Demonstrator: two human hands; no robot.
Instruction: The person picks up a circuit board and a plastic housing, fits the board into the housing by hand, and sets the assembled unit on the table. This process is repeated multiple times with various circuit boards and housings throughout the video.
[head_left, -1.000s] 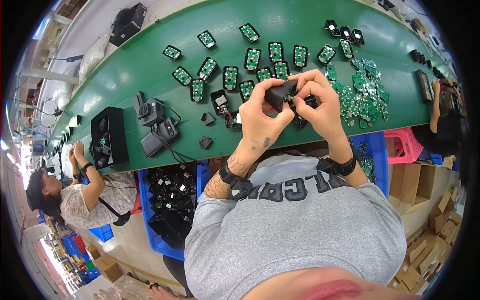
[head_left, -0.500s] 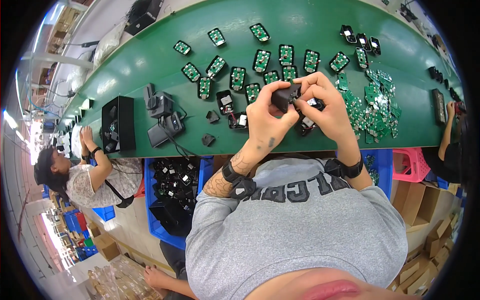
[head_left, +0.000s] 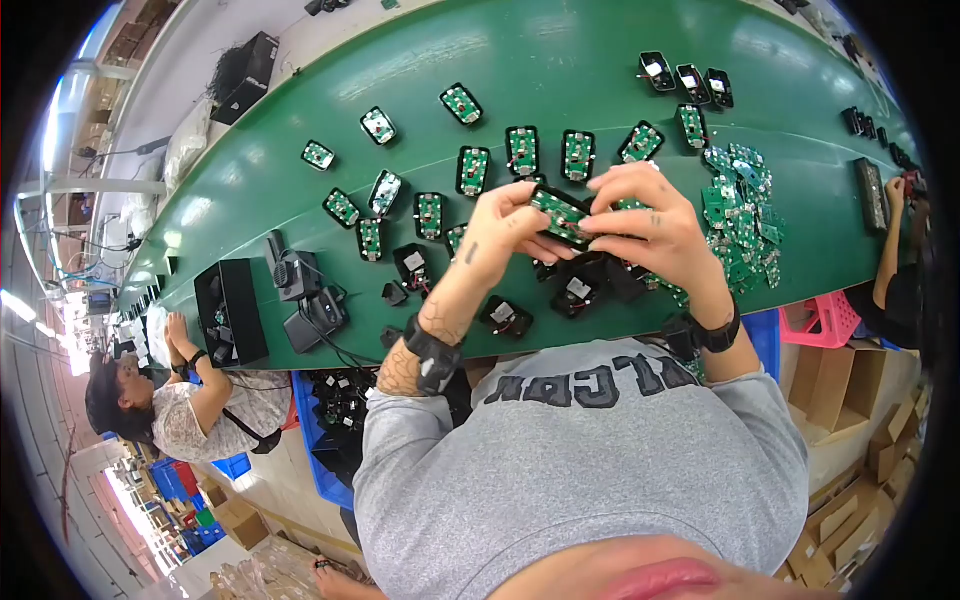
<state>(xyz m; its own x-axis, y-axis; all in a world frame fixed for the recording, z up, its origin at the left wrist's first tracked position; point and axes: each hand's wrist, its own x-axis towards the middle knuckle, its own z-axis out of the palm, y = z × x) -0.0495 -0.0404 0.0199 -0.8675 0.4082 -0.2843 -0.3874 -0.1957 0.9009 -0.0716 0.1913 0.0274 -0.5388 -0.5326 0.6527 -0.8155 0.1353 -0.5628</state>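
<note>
A black plastic housing with a green circuit board (head_left: 560,216) inside is held above the bench, its board side turned up. My left hand (head_left: 494,232) grips its left end, thumb on top and fingers curled beneath. With fingers bent together, my right hand (head_left: 660,222) pinches the right end; its fingertips hide that edge. Under and beyond my hands lie several similar black housings with boards (head_left: 473,171). Nearer to me, black housings with white parts inside (head_left: 506,316) rest on the bench, partly covered by my hands.
Loose green circuit boards (head_left: 742,205) are heaped on the green bench (head_left: 400,90) to the right. At left stand a black box (head_left: 256,310) and dark devices with cables (head_left: 295,275). Blue bins sit below the front edge. One person (head_left: 190,390) works at left, another at right.
The held housing has turned from its dark outer side to show the green board. Both hands have shifted around its ends, and the whole view has swung somewhat.
</note>
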